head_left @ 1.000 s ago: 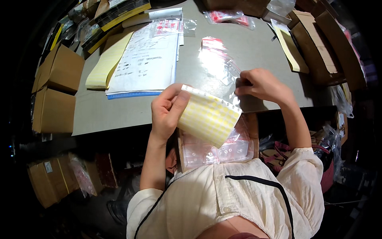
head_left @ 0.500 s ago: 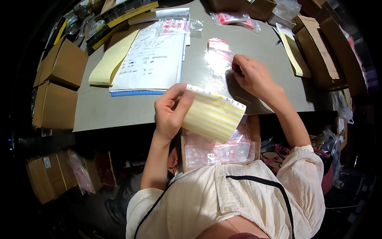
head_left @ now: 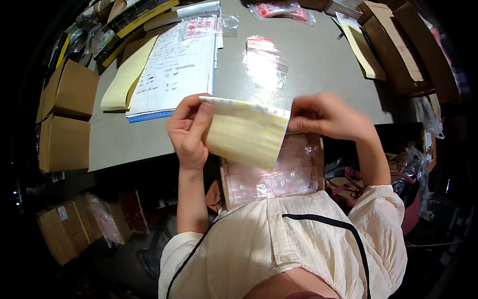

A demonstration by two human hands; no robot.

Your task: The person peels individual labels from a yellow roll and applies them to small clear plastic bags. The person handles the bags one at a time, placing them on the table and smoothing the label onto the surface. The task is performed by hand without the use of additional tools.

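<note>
My left hand (head_left: pixel 190 130) grips a sheet of round yellow stickers (head_left: pixel 244 134) by its left edge, thumb on top. Beside the sheet's right edge is my right hand (head_left: pixel 328 117), smeared by motion, so its fingers cannot be read. Beyond both hands, a stack of small clear zip bags with red edges (head_left: pixel 264 62) lies on the table, shining under the light. Below the sheet, against my body, a cardboard box (head_left: pixel 225 185) holds clear bags (head_left: pixel 294 182) with small round pieces inside; the sheet covers part of it.
Written papers (head_left: pixel 162 74) lie on a blue board at the left, beside a long yellow sticker strip (head_left: pixel 122 92). Brown cartons (head_left: pixel 74 89) stand at the far left. More open cartons (head_left: pixel 393 40) and another yellow strip (head_left: pixel 361 47) line the right side. Red-and-clear bags (head_left: pixel 281 11) lie at the back.
My right hand has moved from the stack of zip bags back to the sticker sheet's right edge. My left hand and the sheet have shifted slightly left. The view has moved a little.
</note>
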